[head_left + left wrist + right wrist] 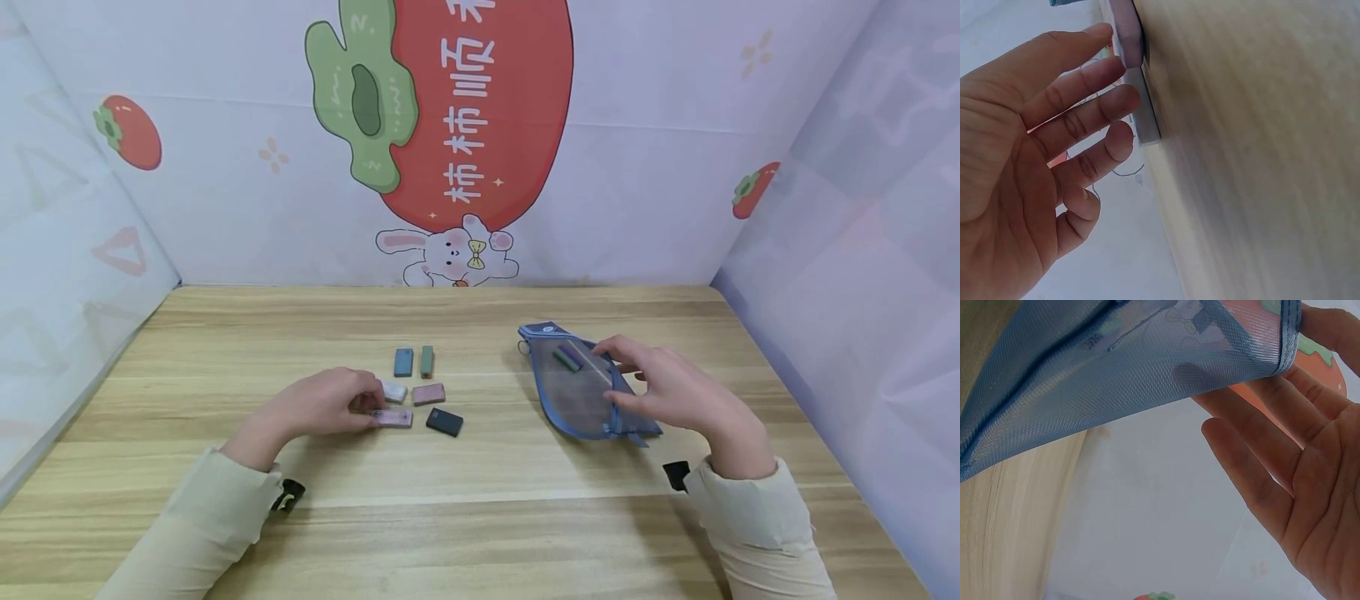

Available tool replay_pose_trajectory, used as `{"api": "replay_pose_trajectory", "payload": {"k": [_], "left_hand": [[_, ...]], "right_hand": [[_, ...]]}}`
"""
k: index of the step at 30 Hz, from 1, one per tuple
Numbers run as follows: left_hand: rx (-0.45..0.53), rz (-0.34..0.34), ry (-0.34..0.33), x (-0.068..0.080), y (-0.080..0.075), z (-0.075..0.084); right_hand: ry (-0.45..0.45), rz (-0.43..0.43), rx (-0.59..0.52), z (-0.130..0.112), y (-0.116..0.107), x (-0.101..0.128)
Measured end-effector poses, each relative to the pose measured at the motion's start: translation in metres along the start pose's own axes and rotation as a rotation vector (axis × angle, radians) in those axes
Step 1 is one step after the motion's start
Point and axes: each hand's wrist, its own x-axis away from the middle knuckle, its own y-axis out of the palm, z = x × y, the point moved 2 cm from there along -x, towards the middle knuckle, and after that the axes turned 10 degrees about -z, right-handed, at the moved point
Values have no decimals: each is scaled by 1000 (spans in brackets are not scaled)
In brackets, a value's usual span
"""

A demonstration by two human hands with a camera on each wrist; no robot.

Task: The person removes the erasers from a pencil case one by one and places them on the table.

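In the head view, the left hand (322,404) rests on the desk (480,517), its fingers touching a pale pink eraser (393,417) that lies with its long axis left to right, just to the right of the fingertips. The right hand (675,392) holds up the edge of a blue mesh pouch (573,392), well apart to the right. In the left wrist view, the fingers (1100,109) are nearly straight and press on the eraser (1125,31); nothing is gripped. In the right wrist view, the fingers (1247,425) are relaxed under the pouch (1116,375), with the thumb on its rim.
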Motion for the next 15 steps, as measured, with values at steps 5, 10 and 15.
{"api": "replay_pose_trajectory", "payload": {"k": [5, 10, 15], "left_hand": [[13, 22, -13, 2, -4, 1], [17, 35, -43, 2, -4, 2], [11, 55, -36, 1, -5, 4]], "right_hand": [[2, 1, 1, 1, 0, 0], [-2, 4, -3, 1, 0, 0], [1, 3, -9, 1, 0, 0]]}}
